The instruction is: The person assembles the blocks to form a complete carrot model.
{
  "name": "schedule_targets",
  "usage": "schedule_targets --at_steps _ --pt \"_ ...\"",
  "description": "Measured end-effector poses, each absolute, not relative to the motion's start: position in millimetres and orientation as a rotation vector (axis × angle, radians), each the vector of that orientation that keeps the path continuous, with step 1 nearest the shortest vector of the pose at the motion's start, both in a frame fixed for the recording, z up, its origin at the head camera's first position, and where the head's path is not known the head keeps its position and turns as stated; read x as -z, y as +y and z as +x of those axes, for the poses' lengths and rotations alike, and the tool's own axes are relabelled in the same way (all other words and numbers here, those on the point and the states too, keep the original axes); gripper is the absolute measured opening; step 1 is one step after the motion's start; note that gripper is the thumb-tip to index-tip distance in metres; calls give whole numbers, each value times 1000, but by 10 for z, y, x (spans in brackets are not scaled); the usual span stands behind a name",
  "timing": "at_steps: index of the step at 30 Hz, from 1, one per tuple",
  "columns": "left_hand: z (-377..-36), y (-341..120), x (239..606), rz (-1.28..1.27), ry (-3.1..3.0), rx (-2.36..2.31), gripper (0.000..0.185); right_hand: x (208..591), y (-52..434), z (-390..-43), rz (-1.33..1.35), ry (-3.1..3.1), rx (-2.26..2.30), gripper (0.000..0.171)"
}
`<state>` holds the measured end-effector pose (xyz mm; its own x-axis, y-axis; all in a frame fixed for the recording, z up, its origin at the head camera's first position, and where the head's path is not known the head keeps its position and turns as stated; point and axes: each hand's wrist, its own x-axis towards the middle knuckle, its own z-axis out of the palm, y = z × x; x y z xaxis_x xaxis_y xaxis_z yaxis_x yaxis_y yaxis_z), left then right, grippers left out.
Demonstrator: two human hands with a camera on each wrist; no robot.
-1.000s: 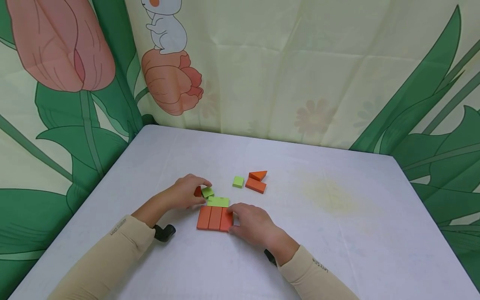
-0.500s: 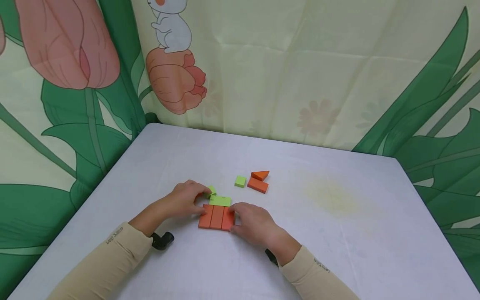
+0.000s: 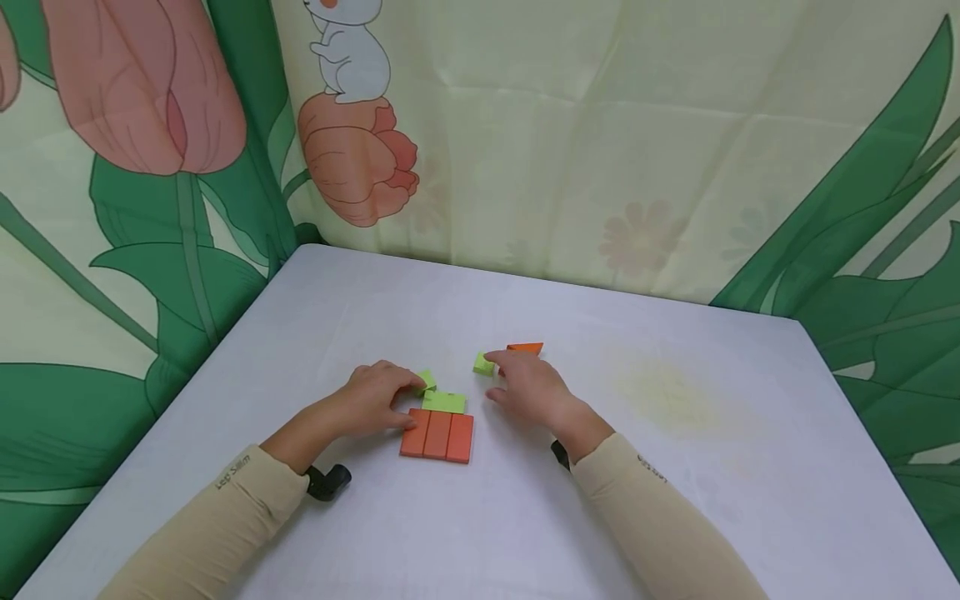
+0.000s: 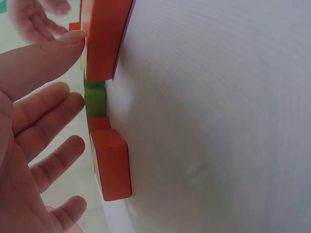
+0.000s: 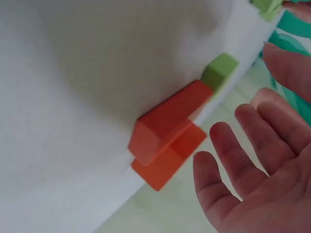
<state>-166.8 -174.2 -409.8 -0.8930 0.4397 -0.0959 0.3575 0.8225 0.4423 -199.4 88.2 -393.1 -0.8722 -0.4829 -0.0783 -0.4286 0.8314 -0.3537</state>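
White cloth covers the table (image 3: 675,467), the largest thing in view, and behind it hangs a curtain (image 3: 600,150) printed with tulips and green leaves. Near the middle of the table lie three orange blocks (image 3: 437,435) side by side, forming one flat square, and a green rectangular block (image 3: 444,402) touches their far edge, at 12 o'clock from them. The left hand (image 3: 372,400) rests at 9 o'clock from this group; its thumb touches the near left corner of the orange square, and its fingertips lie on a small green block (image 3: 427,381) just beside the green rectangle, at about 11 o'clock from it. The fingers are only lightly bent and they grasp nothing. The right hand (image 3: 528,387) is at about 2 o'clock from the orange square, with relaxed fingers, not closed on anything; its forefinger reaches a small green cube (image 3: 482,363). Behind this hand, an orange triangle (image 3: 527,347) is partly visible, and the right wrist view shows an orange bar (image 5: 170,119) lying next to it and the cube.
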Motion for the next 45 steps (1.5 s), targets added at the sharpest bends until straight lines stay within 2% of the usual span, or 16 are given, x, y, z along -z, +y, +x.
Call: schedule_targets --at_steps 6,15,23,31,45 --pt "-1657 -1728 4086 605 2799 -632 47 4012 849 -2202 -690 2879 335 43" --pt "-1662 -1735 4083 590 2805 -624 47 4029 818 -2186 -729 2885 387 34" --pt "-1660 -1728 4077 593 2813 -612 47 4045 798 -2138 -690 2763 620 39" --pt "-1657 -1709 4059 594 2809 -621 48 4059 796 -2145 -821 2848 483 34" --pt "-1659 -1716 4058 594 2814 -598 46 4019 767 -2093 -728 2726 637 39"
